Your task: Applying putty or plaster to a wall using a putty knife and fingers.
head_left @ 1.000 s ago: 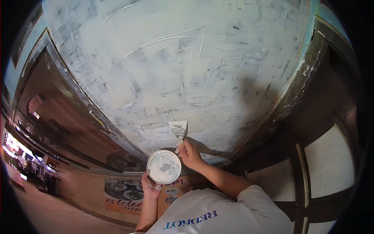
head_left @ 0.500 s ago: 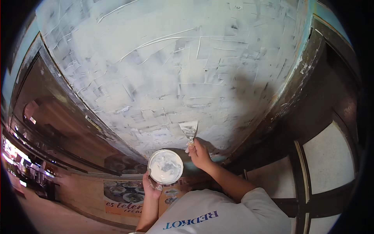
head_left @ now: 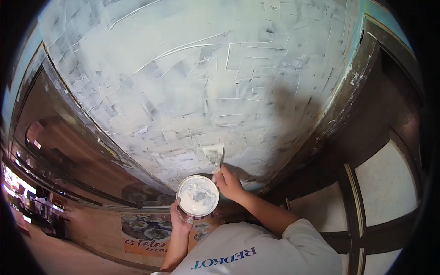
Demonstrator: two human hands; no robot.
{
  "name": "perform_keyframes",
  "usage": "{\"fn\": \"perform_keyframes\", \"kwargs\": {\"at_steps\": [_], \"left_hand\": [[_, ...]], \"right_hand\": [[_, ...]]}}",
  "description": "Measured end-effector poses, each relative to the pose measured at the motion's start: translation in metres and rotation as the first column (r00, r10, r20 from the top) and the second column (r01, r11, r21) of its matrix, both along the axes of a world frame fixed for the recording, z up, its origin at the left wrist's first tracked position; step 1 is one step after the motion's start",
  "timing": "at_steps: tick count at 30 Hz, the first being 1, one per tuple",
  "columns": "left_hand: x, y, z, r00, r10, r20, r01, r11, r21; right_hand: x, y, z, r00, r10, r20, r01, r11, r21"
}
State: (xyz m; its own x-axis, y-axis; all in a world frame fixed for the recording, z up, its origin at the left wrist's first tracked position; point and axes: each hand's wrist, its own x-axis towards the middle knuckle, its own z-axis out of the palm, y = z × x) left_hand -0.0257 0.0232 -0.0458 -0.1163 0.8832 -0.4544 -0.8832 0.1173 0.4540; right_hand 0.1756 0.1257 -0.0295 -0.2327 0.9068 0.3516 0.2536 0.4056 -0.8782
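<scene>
My left hand (head_left: 181, 219) is closed on the side and underside of a round white tub (head_left: 198, 196), whose open top shows white paste smeared inside. Just right of the tub, my right hand (head_left: 228, 184) wraps round the handle of a putty knife (head_left: 214, 153). Its wide blade points up and away from me, coated with white paste. Behind the blade stands a wall (head_left: 192, 91) covered in white and grey filler strokes and ridges. Whether the blade touches the wall, I cannot tell.
Dark wooden frames border the wall at the left (head_left: 91, 119) and right (head_left: 339, 101). Below left hangs a printed food banner (head_left: 144, 233). A dark panelled door with pale panels (head_left: 387, 185) stands at the right. My shadow falls on the wall's right part.
The putty knife and my right hand have shifted a little left, closer to the tub, and the blade has tilted left. The tub has moved slightly right.
</scene>
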Motion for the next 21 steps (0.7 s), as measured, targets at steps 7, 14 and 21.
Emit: {"fn": "perform_keyframes", "kwargs": {"at_steps": [7,14,21], "left_hand": [[-0.009,-0.015,-0.011,1.0,0.008,-0.025,-0.007,0.999,0.048],[-0.004,-0.007,0.0,0.998,0.01,-0.056,-0.008,0.999,0.041],[-0.014,-0.009,-0.013,1.0,-0.003,-0.024,0.004,0.999,0.043]], "right_hand": [[0.039,-0.025,-0.023,0.999,0.013,0.039,-0.013,1.0,0.003],[0.019,0.008,0.035,0.998,-0.042,-0.037,0.045,0.995,0.092],[0.011,-0.001,-0.005,0.998,-0.016,-0.068,0.012,0.998,-0.068]]}}
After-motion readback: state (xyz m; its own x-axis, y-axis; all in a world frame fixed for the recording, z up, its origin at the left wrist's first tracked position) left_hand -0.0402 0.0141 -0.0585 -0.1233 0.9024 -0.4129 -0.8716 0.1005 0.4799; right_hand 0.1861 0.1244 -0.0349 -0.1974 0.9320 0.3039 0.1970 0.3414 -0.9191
